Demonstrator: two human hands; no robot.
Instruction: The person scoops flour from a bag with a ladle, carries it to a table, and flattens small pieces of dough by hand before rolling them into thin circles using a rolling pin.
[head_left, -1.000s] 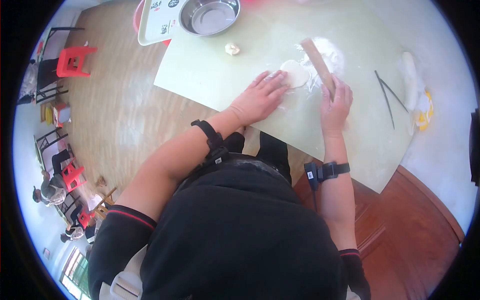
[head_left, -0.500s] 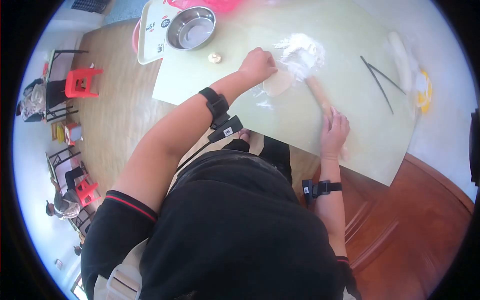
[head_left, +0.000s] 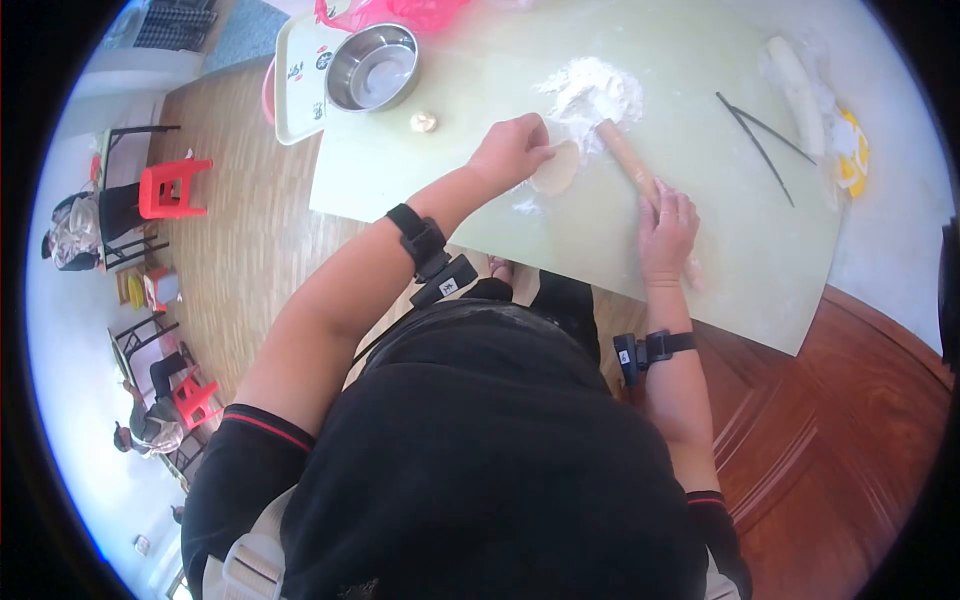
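Note:
My left hand [head_left: 512, 148] pinches the left edge of a thin, round dough wrapper [head_left: 557, 172] with thumb and fingers. The wrapper's far side is beside a heap of white flour [head_left: 592, 92]. Wrapped around the near part of a wooden rolling pin [head_left: 627, 160] is my right hand [head_left: 669, 232]. The pin's far end points into the flour, to the right of the wrapper, and its near end shows below my wrist. Behind my left hand, a small lump of dough [head_left: 424, 122] sits on the pale table.
A steel bowl [head_left: 372, 68] stands by a white tray [head_left: 300, 85] at the back left, near a pink plastic bag [head_left: 400, 12]. Two dark sticks [head_left: 755, 140] and a long, pale roll in plastic [head_left: 797, 92] lie at the right. People sit at tables far left.
The rolling pin has slid forward towards the flour with my right hand on it. The wrapper looks narrower, with my left hand still at its edge. The whole view has shifted slightly.

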